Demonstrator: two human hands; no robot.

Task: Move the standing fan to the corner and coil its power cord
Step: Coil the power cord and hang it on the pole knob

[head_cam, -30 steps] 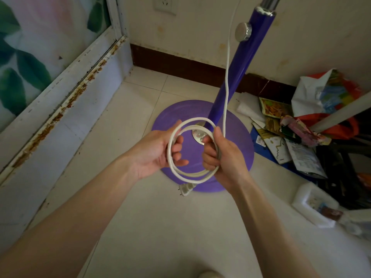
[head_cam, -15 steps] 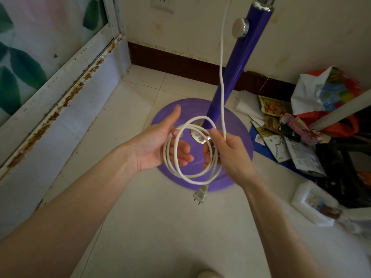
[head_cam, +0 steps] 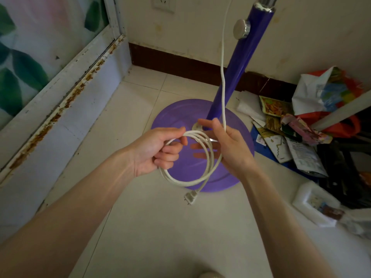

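Note:
The standing fan's purple pole (head_cam: 239, 63) rises from its round purple base (head_cam: 174, 115) on the tiled floor near the room's corner. Its white power cord (head_cam: 222, 57) hangs down beside the pole into a coil of several loops (head_cam: 192, 182) held above the base. My left hand (head_cam: 158, 151) grips the coil's left side with curled fingers. Inside the coil's right side is my right hand (head_cam: 228, 145), fingers straight, the loops draped over them. The plug (head_cam: 190, 197) dangles below the coil.
A rusty white window frame (head_cam: 60, 85) runs along the left. A wall socket (head_cam: 163, 4) is on the back wall above a dark skirting board. Bags, papers and packets (head_cam: 297, 129) lie heaped on the floor at right, with a white box (head_cam: 313, 203) in front.
My left hand, open half a second ago, now grips the coil. My right hand has straightened its fingers inside the loops. The plug hangs lower and further left.

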